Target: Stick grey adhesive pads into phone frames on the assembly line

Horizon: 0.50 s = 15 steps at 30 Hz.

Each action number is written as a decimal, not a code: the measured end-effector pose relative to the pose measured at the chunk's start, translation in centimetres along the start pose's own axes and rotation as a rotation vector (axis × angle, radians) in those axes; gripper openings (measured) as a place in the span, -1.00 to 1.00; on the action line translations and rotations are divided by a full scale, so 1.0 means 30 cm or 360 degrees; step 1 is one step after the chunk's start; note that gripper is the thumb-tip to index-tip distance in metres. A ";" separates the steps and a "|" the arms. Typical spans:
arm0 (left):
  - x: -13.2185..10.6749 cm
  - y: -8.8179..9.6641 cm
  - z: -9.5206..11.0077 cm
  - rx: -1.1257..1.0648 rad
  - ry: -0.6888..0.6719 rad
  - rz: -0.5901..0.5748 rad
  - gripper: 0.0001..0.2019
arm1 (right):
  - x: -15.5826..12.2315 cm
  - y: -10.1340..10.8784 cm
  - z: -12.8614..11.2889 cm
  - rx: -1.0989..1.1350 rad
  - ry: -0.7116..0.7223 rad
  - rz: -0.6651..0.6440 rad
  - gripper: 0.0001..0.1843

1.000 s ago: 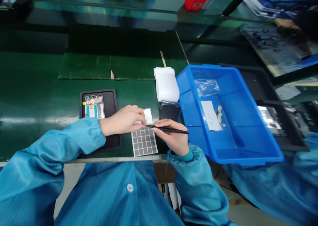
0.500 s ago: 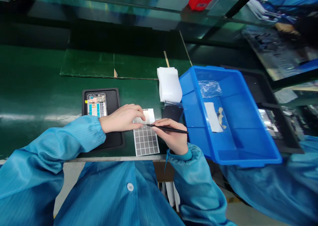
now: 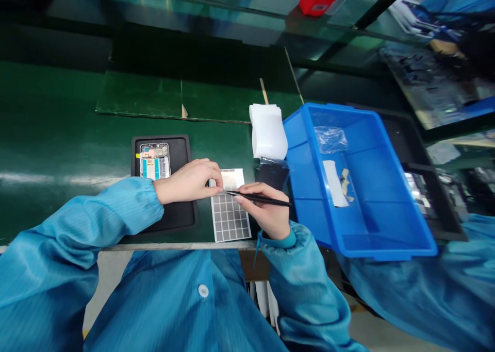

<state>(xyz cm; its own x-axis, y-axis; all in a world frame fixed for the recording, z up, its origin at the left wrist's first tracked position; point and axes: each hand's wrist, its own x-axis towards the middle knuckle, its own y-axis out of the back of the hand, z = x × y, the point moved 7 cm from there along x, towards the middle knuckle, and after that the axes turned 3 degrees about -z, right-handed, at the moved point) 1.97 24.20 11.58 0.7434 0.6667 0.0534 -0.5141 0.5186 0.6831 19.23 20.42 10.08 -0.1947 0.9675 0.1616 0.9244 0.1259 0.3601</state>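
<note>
Where the tips meet: from my end of the feed, I see the left hand with thumb and forefinger drawn together at the points of the black tweezers; a moment ago they stood apart. Whether anything is pinched between them is too small for me to tell.

Right hand: its grip is clamped on the tweezers, held low and slanting across the sheet, as before.

Gridded sheet: flat on the bench, between the hands and partly under them. The tweezers' points look to have crept toward its left edge. Grey squares fill the lower rows; the upper part shows paler.

Open phone: lying in the black tray, left of the sheet, its lower end close to the left sleeve. Neither hand is working on it.

Shifted view: bench, tray and sheet have all slid rightward together, so I blame a head turn rather than things being moved.

What I make of it: with the left grip brought back to the points, I judge this to be fine two-handed work at the sheet; I can't confirm that any square is free.
</note>
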 end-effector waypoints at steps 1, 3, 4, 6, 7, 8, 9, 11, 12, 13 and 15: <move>-0.002 0.000 -0.001 -0.0004 0.0001 0.0003 -0.93 | 0.001 -0.003 -0.001 0.0000 -0.0001 0.0002 -0.85; -0.006 -0.002 -0.004 -0.0010 0.0014 0.0002 -0.93 | 0.003 -0.008 -0.002 -0.0015 0.0003 0.0008 -0.86; -0.008 -0.003 -0.005 -0.0011 0.0024 0.0001 -0.93 | 0.004 -0.011 -0.001 -0.0030 0.0003 0.0012 -0.86; -0.010 0.003 -0.011 -0.0022 0.0043 0.0004 -0.94 | 0.005 -0.013 0.002 -0.0059 0.0000 0.0037 -0.86; -0.012 0.014 -0.014 -0.0035 0.0045 0.0021 -0.93 | 0.006 -0.014 0.003 -0.0069 -0.0004 0.0057 -0.85; -0.017 0.031 -0.019 -0.0051 0.0043 0.0051 -0.90 | 0.007 -0.014 0.004 -0.0073 -0.0009 0.0081 -0.85; -0.025 0.055 -0.026 -0.0063 0.0044 0.0094 -0.87 | 0.008 -0.013 0.005 -0.0069 -0.0014 0.0106 -0.85; -0.059 0.121 -0.051 -0.0055 0.0081 0.0216 -0.83 | 0.009 -0.011 0.003 -0.0044 -0.0016 0.0151 -0.85; -0.086 0.159 -0.071 -0.0017 0.0132 0.0282 -0.83 | 0.009 -0.009 0.003 -0.0033 -0.0018 0.0167 -0.85; -0.123 0.198 -0.097 0.0056 0.0217 0.0352 -0.84 | 0.009 -0.007 0.004 -0.0027 -0.0023 0.0180 -0.85; -0.220 0.272 -0.162 0.0296 0.0509 0.0479 -0.86 | 0.012 -0.001 0.012 -0.0036 -0.0051 0.0204 -0.84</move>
<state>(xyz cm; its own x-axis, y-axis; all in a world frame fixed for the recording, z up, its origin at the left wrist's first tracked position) -9.21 26.64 13.25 0.3890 0.9191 0.0619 -0.5795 0.1919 0.7921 19.24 20.83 9.79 -0.0643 0.9819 0.1781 0.9334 -0.0040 0.3588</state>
